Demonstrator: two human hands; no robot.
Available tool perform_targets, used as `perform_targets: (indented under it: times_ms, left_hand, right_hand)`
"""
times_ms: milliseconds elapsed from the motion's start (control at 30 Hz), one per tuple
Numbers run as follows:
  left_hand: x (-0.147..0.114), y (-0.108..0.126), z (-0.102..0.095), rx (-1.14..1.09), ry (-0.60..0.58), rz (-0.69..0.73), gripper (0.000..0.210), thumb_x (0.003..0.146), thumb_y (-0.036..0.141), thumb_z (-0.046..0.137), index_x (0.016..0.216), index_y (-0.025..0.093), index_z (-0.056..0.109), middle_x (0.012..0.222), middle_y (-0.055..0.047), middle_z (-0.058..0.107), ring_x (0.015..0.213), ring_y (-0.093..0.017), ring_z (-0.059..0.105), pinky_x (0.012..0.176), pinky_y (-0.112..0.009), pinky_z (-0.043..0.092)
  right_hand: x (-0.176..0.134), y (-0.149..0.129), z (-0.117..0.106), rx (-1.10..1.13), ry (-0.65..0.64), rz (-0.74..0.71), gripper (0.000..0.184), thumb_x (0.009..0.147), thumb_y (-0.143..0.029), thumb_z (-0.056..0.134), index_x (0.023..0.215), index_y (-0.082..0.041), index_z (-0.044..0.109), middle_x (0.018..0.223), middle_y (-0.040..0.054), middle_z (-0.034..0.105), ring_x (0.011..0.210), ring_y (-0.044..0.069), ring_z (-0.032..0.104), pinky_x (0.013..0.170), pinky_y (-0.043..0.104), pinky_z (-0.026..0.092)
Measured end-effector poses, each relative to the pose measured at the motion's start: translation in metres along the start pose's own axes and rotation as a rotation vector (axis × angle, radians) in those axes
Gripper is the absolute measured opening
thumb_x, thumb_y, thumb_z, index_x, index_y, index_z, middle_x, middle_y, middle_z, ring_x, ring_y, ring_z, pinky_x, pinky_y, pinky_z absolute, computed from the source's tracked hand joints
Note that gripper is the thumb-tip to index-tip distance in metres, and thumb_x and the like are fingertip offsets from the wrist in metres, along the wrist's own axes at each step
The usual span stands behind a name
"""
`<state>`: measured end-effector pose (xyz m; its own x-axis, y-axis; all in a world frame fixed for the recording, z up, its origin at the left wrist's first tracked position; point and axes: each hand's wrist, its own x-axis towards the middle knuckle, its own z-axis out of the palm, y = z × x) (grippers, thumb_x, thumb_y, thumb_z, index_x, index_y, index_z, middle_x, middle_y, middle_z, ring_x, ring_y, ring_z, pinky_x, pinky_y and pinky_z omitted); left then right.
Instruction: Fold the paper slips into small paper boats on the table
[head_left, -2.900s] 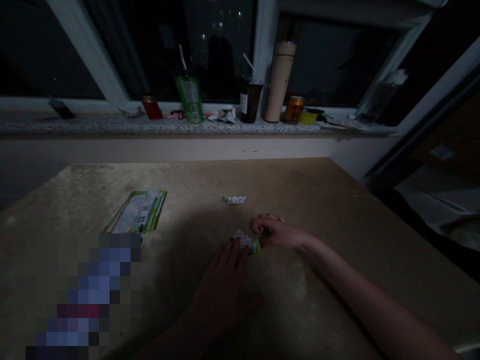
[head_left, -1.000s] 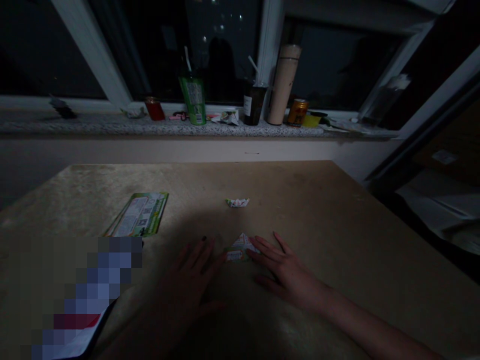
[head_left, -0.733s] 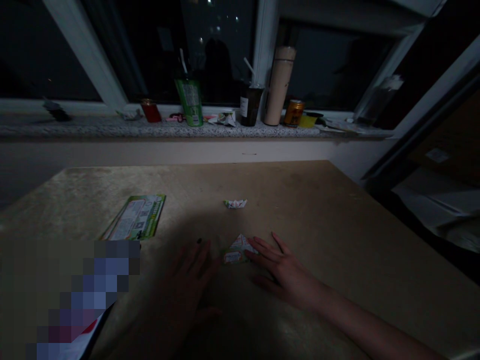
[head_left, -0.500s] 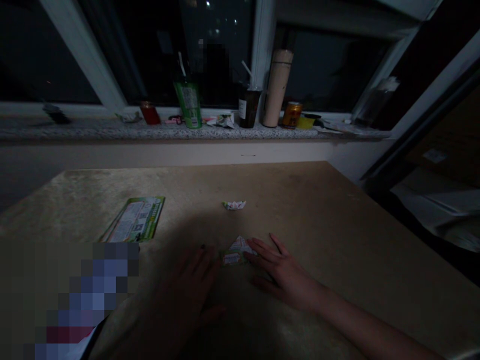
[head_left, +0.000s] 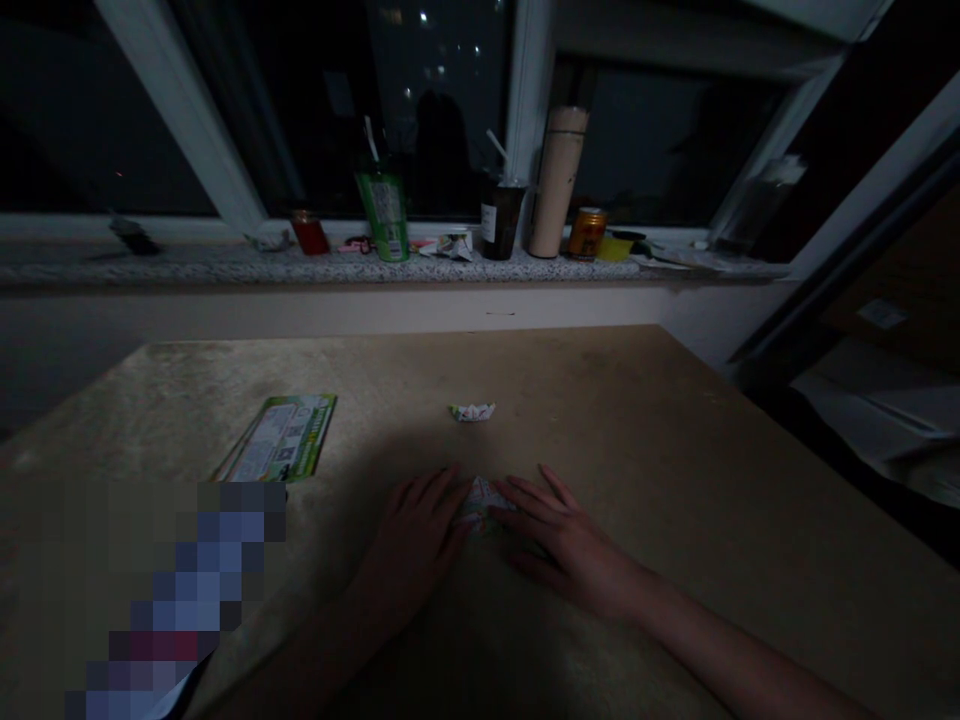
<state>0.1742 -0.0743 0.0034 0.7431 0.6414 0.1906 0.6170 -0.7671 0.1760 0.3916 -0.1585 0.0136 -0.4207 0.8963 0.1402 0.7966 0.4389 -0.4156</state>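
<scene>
A small triangular piece of folded, printed paper point(head_left: 482, 493) lies on the table between both hands, its sides partly covered by fingers. My left hand point(head_left: 421, 520) rests at its left side, fingers stretched out and their tips on or against that edge. From the right, my right hand point(head_left: 559, 535) lies with extended, slightly spread fingers, the tips over the paper's right side. Dim light hides the thumbs' exact contact. Farther back sits a little folded paper boat point(head_left: 472, 412), touched by neither hand.
A stack of green-and-white printed sheets point(head_left: 289, 440) lies left on the table point(head_left: 585, 400), near a blurred-out patch. Along the windowsill point(head_left: 255, 265) stand a green cup point(head_left: 386, 215), a dark drink cup point(head_left: 501, 220), a tall pinkish bottle point(head_left: 559, 180) and an orange can point(head_left: 587, 233).
My left hand has moved right and forward to the paper's left edge. The paper's lower strip, with its white label, looks changed and more covered. My right hand stays nearly still.
</scene>
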Motion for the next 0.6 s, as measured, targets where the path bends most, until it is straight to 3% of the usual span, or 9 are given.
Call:
perform_targets:
  times_ms: [100, 233, 467, 600]
  left_hand:
    - [0.001, -0.001, 0.003, -0.075, 0.025, -0.008, 0.036, 0.095, 0.029, 0.045, 0.13, 0.022, 0.048, 0.134, -0.005, 0.051, 0.122, -0.022, 0.045, 0.103, -0.042, 0.032]
    - [0.003, 0.0, 0.002, -0.205, 0.045, -0.028, 0.034, 0.091, 0.022, 0.048, 0.125, 0.022, 0.05, 0.125, -0.003, 0.058, 0.114, -0.021, 0.051, 0.1, -0.04, 0.036]
    - [0.003, 0.003, -0.002, -0.35, 0.039, -0.109, 0.032, 0.084, 0.018, 0.054, 0.116, 0.023, 0.057, 0.11, -0.002, 0.065, 0.1, -0.022, 0.059, 0.091, -0.039, 0.042]
    - [0.002, 0.003, -0.002, -0.386, 0.089, -0.127, 0.031, 0.085, 0.019, 0.053, 0.115, 0.023, 0.057, 0.11, -0.001, 0.066, 0.099, -0.021, 0.059, 0.089, -0.037, 0.043]
  right_hand:
    - [0.003, 0.003, 0.003, 0.08, 0.093, 0.02, 0.035, 0.091, -0.021, 0.049, 0.126, -0.028, 0.052, 0.137, 0.003, 0.049, 0.127, 0.02, 0.042, 0.112, 0.049, 0.02]
    - [0.006, 0.011, 0.01, 0.193, 0.281, 0.072, 0.03, 0.09, -0.014, 0.048, 0.114, -0.027, 0.059, 0.119, 0.003, 0.062, 0.111, 0.018, 0.054, 0.098, 0.04, 0.038]
    - [0.008, 0.02, 0.015, 0.238, 0.386, 0.176, 0.025, 0.078, -0.015, 0.066, 0.101, -0.025, 0.065, 0.099, 0.0026, 0.067, 0.097, 0.02, 0.058, 0.087, 0.037, 0.038]
    - [0.009, 0.019, 0.014, 0.245, 0.413, 0.186, 0.012, 0.075, -0.015, 0.07, 0.083, -0.024, 0.068, 0.088, 0.0006, 0.066, 0.09, 0.019, 0.058, 0.084, 0.036, 0.035]
